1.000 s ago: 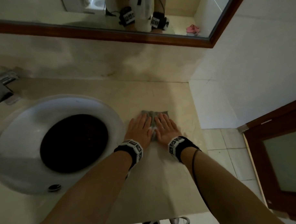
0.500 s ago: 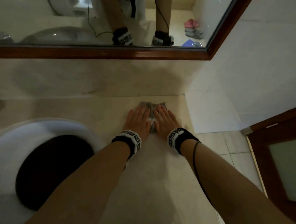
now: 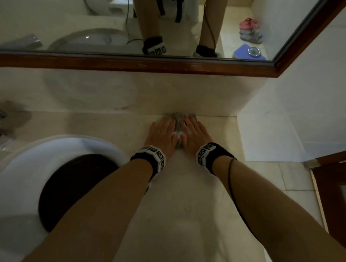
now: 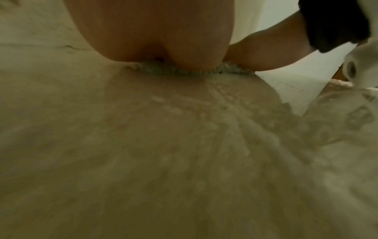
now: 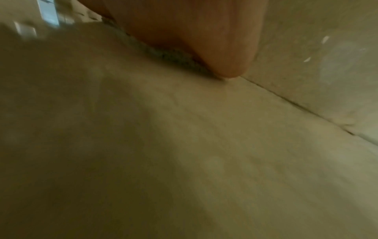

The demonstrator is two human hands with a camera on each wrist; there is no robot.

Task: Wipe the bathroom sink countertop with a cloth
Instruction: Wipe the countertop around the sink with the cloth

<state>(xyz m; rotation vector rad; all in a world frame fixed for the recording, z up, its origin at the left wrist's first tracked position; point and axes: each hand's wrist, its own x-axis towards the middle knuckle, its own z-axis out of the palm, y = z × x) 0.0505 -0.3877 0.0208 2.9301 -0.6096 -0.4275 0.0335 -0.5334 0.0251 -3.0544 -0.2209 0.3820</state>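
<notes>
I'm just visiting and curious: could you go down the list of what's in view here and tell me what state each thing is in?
Left hand: flat, fingers straight, pressing on the cloth.
Right hand: flat, fingers straight, pressing on the cloth.
Grey textured cloth: bunched under both hands, at the back wall.
Beige stone countertop: streaked with wet marks behind the cloth.
White round sink with dark bowl: no water visible.
Wood-framed mirror: reflects the person's arms.

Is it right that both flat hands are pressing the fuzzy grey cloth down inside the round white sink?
Not quite. The left hand and right hand do press the fuzzy grey cloth flat, but it lies on the beige stone countertop, against the back wall, to the right of the round white sink. The head view shows this.
</notes>
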